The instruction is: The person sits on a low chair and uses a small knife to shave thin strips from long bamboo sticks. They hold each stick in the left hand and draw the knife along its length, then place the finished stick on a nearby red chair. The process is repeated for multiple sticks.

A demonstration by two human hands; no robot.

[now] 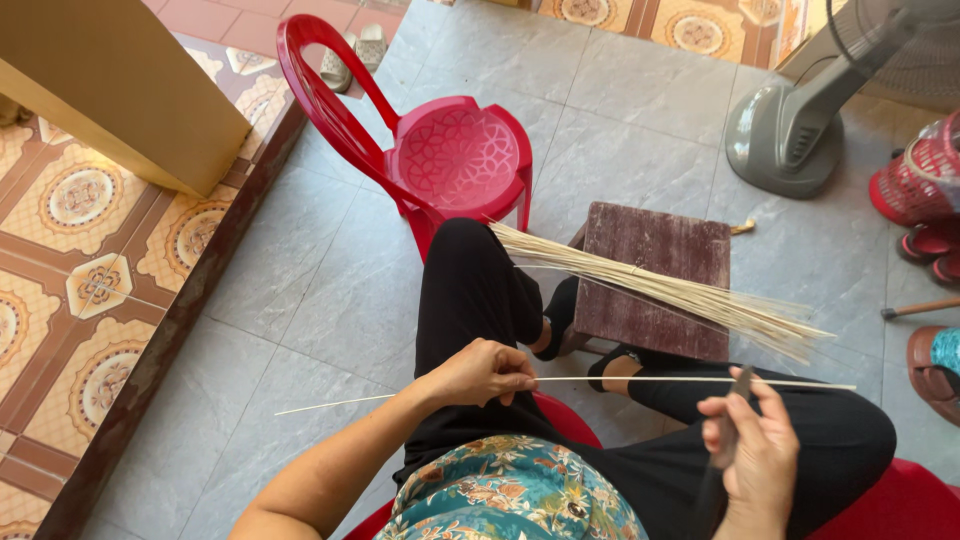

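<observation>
Fingers of the left hand [485,372] were curled shut around 1 thin pale stick [600,381], pinching it above the lap. That stick ran almost level across both knees, its left end poking out past the wrist over the grey tiled floor [330,300] and its right end reaching past the right knee. It was straw-coloured, very slender and slightly bowed along its length.

Just to the right, the right hand [755,450] was closed on a dark blade-like tool [735,425], whose tip stood up against the stick; the tool was blurred, so its exact kind could not be told.

Beyond the knees, a bundle of similar pale sticks [660,285] lay slanted from the left thigh across a small dark wooden stool [650,245], fanning out at its right end. Past that stood an empty red plastic chair [455,155]. Farther right, the grey base of a standing fan [785,135] sat on the floor, with a red mesh basket [920,175] near the frame's edge. A patterned tile strip [90,260] bordered the left side.
</observation>
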